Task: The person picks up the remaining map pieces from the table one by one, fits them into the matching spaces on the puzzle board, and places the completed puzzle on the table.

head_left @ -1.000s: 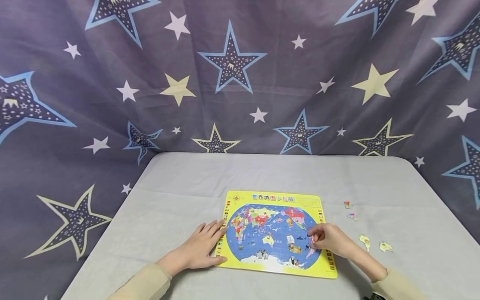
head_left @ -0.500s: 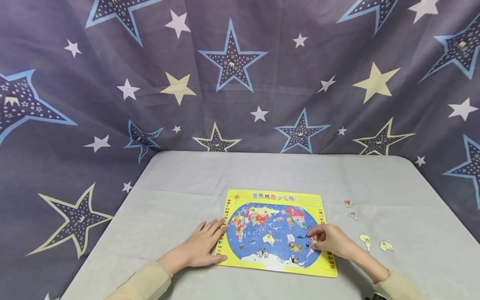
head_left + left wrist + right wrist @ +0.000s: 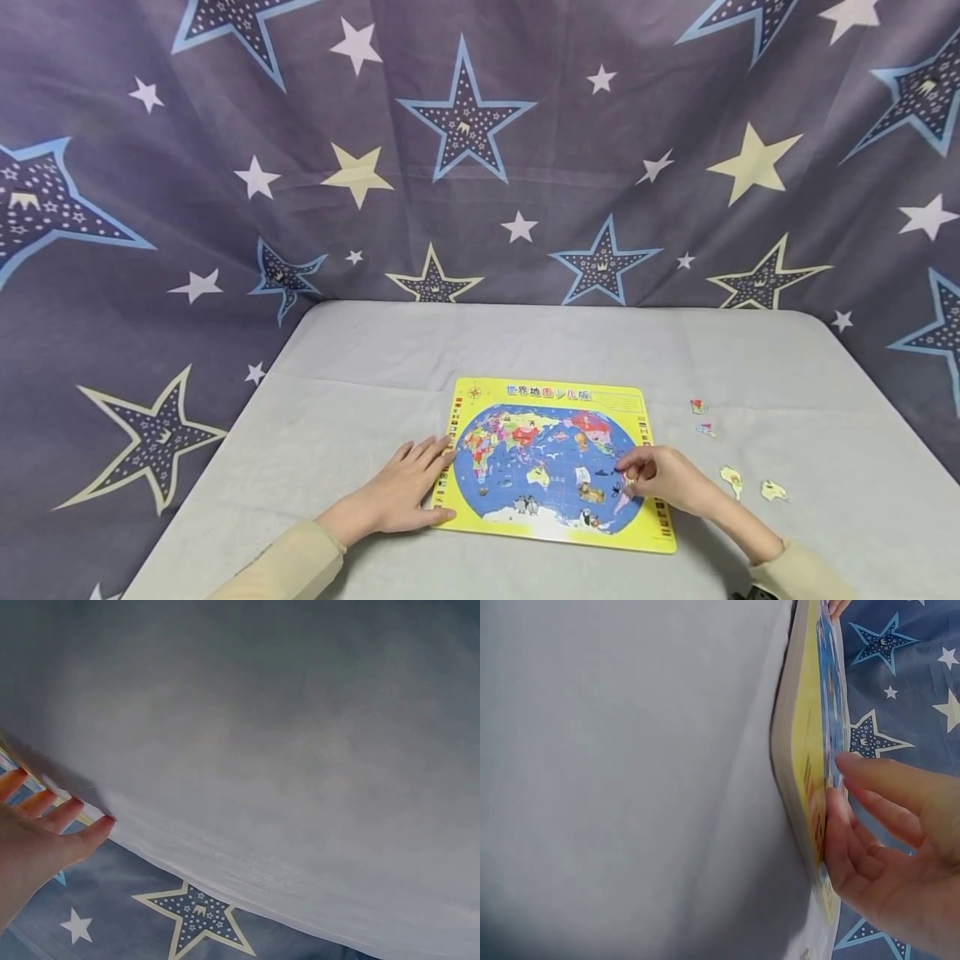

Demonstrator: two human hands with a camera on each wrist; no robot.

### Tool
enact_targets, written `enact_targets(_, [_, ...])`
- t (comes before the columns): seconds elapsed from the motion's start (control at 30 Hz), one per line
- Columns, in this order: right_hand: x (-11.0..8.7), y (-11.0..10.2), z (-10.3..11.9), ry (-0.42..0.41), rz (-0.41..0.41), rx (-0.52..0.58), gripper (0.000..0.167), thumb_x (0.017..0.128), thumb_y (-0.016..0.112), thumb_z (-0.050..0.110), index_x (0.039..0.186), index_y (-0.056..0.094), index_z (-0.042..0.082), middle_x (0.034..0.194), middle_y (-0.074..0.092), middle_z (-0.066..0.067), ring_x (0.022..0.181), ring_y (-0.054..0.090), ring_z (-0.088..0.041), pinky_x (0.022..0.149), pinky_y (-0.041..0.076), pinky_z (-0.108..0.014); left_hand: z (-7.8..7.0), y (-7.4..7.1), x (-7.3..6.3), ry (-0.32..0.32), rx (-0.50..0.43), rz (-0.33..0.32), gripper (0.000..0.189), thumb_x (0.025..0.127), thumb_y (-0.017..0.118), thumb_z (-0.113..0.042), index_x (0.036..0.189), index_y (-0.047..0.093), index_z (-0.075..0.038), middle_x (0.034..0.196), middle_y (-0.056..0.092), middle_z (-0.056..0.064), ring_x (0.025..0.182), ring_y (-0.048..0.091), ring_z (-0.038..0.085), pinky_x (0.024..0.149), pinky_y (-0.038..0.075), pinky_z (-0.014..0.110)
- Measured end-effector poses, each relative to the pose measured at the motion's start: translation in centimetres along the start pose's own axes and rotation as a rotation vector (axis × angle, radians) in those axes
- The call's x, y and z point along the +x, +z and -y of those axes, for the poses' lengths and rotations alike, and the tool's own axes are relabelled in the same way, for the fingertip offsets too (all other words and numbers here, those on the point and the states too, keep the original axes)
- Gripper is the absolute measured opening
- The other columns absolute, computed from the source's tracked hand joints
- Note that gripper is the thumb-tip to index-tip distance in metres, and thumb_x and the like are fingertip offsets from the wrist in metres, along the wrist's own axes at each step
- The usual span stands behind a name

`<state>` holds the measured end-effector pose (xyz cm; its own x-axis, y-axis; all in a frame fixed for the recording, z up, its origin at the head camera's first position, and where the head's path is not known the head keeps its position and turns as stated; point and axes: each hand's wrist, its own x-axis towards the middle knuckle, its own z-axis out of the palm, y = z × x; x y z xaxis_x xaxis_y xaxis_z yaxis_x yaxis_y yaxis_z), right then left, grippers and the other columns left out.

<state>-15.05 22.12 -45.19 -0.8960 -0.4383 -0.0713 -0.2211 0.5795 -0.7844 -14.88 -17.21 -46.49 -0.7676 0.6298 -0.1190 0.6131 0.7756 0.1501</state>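
Observation:
A yellow-bordered world map puzzle board [image 3: 562, 537] lies flat on the table. At its left edge rests my left hand [image 3: 405, 492], fingers spread and fairly straight, fingertips touching the border; the left wrist view shows the same hand [image 3: 45, 832] at the board's edge. Over the right side of the map, my right hand [image 3: 663, 482] has curled fingers, and thumb and fingers pinch a pinkish puzzle piece [image 3: 622, 502] at the South America spot. From the right wrist view, the right hand's [image 3: 900, 840] fingertips meet the board surface; the piece itself is mostly hidden.
Right of the board lie several loose puzzle pieces: a red-green piece [image 3: 698, 407], a purple-pink piece [image 3: 706, 429], and two pale yellow pieces, one long [image 3: 731, 481] and one wider [image 3: 773, 490]. A star-patterned curtain [image 3: 480, 217] hangs behind the pale tablecloth [image 3: 420, 350].
The right fingers shift only slightly at the same spot on the map. The left hand stays in place, and the whole view drifts a little.

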Motion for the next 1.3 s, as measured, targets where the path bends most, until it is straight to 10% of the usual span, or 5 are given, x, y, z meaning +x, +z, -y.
enact_targets(1.3, [-0.8, -2.8, -1.2, -0.013, -0.031, 0.015, 0.026, 0.075, 0.062, -0.001, 0.099, 0.06, -0.008, 0.083, 0.061, -0.01, 0.068, 0.056, -0.009, 0.06, 0.049, -0.022, -0.3, -0.4, 0.2, -0.013, -0.021, 0.022, 0.084, 0.08, 0.037, -0.067, 0.138, 0.029, -0.007, 0.145, 0.021, 0.01, 0.13, 0.022, 0.031, 0.1, 0.02, 0.052])
